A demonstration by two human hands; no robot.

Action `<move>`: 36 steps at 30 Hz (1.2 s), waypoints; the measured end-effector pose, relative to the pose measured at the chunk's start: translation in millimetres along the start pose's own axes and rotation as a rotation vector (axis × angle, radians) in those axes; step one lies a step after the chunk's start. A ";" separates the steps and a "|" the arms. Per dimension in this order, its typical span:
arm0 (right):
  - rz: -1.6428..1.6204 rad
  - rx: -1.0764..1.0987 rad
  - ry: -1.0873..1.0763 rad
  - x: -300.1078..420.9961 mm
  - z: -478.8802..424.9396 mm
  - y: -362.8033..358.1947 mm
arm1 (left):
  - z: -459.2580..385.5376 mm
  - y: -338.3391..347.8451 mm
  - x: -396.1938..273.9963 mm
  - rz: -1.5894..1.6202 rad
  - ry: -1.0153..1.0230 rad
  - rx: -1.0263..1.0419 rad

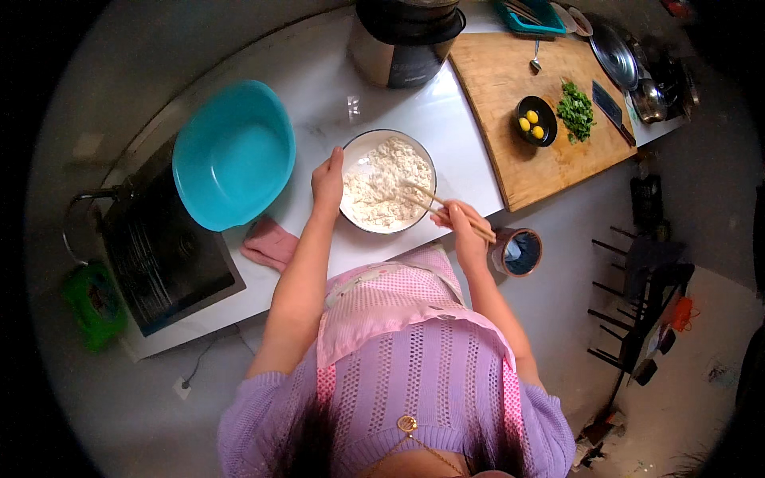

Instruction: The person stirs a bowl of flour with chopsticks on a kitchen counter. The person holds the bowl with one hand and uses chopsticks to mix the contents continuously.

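Observation:
A white bowl with a dark rim [357, 145] stands on the white counter, holding a crumbly flour mixture [391, 179]. My left hand [328, 182] grips the bowl's left side, with the thumb at the rim. In my right hand [466, 227] is a pair of wooden chopsticks [427, 197]; their tips reach into the flour mixture. To the right, a black bowl [536, 140] with several egg yolks [532, 116] rests on a wooden cutting board [508, 71], beside chopped green herbs [575, 112].
A large turquoise basin [239, 155] stands left, partly over the dark sink [173, 281]. A folded pink cloth [270, 244] lies below it. An electric cooker [403, 54] stands behind. A cleaver [608, 104] and a spoon [535, 63] lie on the board. A bin [517, 253] stands right of the counter.

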State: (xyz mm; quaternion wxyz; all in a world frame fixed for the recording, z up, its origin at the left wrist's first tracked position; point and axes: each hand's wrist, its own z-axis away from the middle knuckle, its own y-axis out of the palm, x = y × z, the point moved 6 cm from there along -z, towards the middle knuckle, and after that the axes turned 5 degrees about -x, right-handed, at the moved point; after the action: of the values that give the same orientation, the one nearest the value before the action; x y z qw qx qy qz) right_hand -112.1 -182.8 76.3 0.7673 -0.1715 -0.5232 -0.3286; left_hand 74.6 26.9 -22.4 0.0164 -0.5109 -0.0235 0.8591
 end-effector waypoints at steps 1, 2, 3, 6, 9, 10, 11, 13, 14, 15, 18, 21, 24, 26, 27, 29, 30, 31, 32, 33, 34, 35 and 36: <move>0.025 0.021 0.015 0.5 10.0 0.5 | 1.9 0.3 -4.7 0.002 0.019 -0.002; 0.049 0.043 0.030 2.2 20.1 3.2 | 2.5 -0.8 -4.6 -0.017 -0.001 -0.010; 0.069 0.059 0.041 3.6 27.7 7.1 | 2.3 -0.6 -5.6 -0.040 -0.017 -0.012; 0.112 0.223 -0.027 0.5 28.9 34.4 | 1.1 -1.6 -5.2 -0.065 -0.008 -0.009; 0.129 0.262 -0.116 -7.6 5.9 55.1 | -1.7 -0.1 -7.0 -0.118 0.005 -0.004; 0.096 0.246 -0.122 -4.7 -3.9 60.5 | -3.0 -1.2 -6.2 -0.140 0.005 -0.011; 0.064 0.230 -0.128 -1.1 -12.6 64.0 | -5.0 -1.0 -3.2 -0.102 -0.010 -0.008; -0.064 0.128 -0.007 1.7 -18.9 59.2 | -6.2 -1.6 2.1 -0.020 -0.048 -0.006; -0.082 0.094 -0.002 1.8 -17.8 50.0 | -6.3 -2.3 3.8 -0.004 -0.045 -0.017; -0.097 0.057 0.004 0.8 -16.2 38.5 | -0.9 0.4 -0.6 0.014 -0.046 -0.026; 0.023 0.029 0.025 -4.5 6.5 10.3 | 0.4 -3.2 1.0 -0.015 -0.018 -0.049; 0.058 0.109 0.025 -3.8 22.5 17.5 | 5.5 -1.5 -7.5 -0.066 -0.013 -0.031; 0.097 0.207 0.002 -7.4 14.6 44.0 | 3.7 -0.9 -8.3 -0.088 -0.005 0.002; 0.080 0.190 -0.072 -9.6 -4.9 57.0 | 0.4 1.5 -6.5 -0.064 -0.001 0.017; 0.073 0.186 -0.107 -4.9 -12.4 64.0 | 0.3 1.6 -5.9 -0.032 -0.007 0.012; -0.015 0.085 -0.028 2.8 -17.9 58.0 | 0.0 0.7 -4.9 -0.010 -0.013 -0.009; -0.028 0.039 -0.030 4.0 -19.0 47.0 | 3.3 0.9 -8.6 -0.020 -0.016 -0.025; -0.036 -0.004 -0.031 5.0 -19.7 35.0 | 5.1 0.7 -9.8 -0.025 -0.020 -0.043; -0.032 -0.017 -0.013 -0.8 -17.0 23.3 | 3.2 -0.7 -9.0 -0.047 -0.010 -0.039; 0.008 0.000 -0.016 -0.4 -9.8 19.0 | 1.1 -3.2 -6.5 -0.065 -0.003 -0.038; 0.047 0.016 -0.016 0.1 -0.1 15.0 | 1.3 -4.6 -4.7 -0.086 0.001 -0.036; 0.086 0.032 -0.016 0.6 7.4 12.8 | 1.4 -3.9 -2.2 -0.062 -0.007 -0.036; 0.108 0.081 -0.021 0.1 12.7 16.3 | 0.2 -2.3 -2.1 -0.043 -0.010 -0.032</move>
State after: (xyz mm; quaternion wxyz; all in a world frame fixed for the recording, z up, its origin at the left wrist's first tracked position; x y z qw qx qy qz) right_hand -109.7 -163.3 82.7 0.7847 -0.1715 -0.5342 -0.2635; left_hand 75.5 29.1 -20.3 0.0267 -0.5063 -0.0482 0.8606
